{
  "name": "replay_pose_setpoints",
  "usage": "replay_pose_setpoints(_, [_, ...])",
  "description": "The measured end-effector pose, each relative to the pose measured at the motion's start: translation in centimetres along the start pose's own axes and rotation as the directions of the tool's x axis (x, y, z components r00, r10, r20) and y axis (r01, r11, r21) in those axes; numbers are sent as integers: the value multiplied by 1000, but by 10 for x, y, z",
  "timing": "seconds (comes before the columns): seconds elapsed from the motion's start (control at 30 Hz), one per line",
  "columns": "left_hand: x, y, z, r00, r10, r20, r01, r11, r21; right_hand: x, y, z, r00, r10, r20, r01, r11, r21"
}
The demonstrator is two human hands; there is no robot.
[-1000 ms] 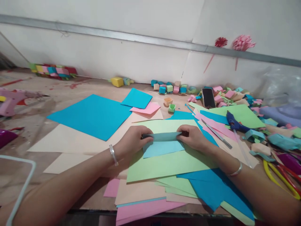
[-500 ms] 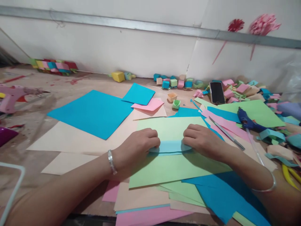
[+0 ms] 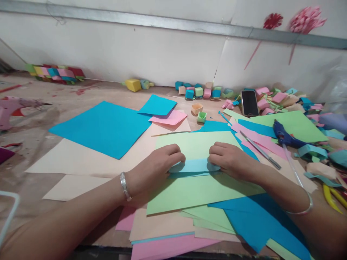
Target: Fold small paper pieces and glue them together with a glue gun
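A folded strip of light blue paper (image 3: 195, 165) lies across a pale green sheet (image 3: 189, 195). At its left end, my left hand (image 3: 165, 159) is closed, fingers curled over the paper. My right hand (image 3: 229, 159) pinches the opposite end in the same way. The strip's lower edge shows a second layer just beneath the upper one. My thumbs are mostly hidden behind the curled fingers.
Blue sheets (image 3: 101, 128) and cream paper (image 3: 67, 159) spread leftward. A silver craft knife (image 3: 260, 150), a blue glue gun (image 3: 284, 133) and a phone (image 3: 249, 103) lie at right. Small paper boxes (image 3: 199, 92) line the wall; a pink glue gun (image 3: 11, 110) is far left.
The camera view has shifted slightly. Both hands stay at the ends of the light blue strip, and the left fingers have lifted a little; the upper layer looks slightly more raised.
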State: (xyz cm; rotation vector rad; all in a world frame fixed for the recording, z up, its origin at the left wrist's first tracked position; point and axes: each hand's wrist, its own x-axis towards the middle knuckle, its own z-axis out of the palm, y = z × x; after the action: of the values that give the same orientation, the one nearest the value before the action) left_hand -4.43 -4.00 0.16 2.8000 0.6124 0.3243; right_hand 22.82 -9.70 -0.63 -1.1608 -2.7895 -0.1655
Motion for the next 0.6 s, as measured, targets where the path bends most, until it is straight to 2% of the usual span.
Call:
replay_pose_setpoints(0.37, [0,0,0,997,62,50,-65,997,48,0,1,1,1000,8,12,-10,989,147])
replay_pose_setpoints(0.5, [1,-1,1,1000,8,30,-8,1000,5,-1,0,2,992,127,-19,-118,961,250])
replay_pose_setpoints(0.6, [1,-3,2,998,-54,-12,54,998,-25,-2,1,4,968,251,-8,-236,922,306])
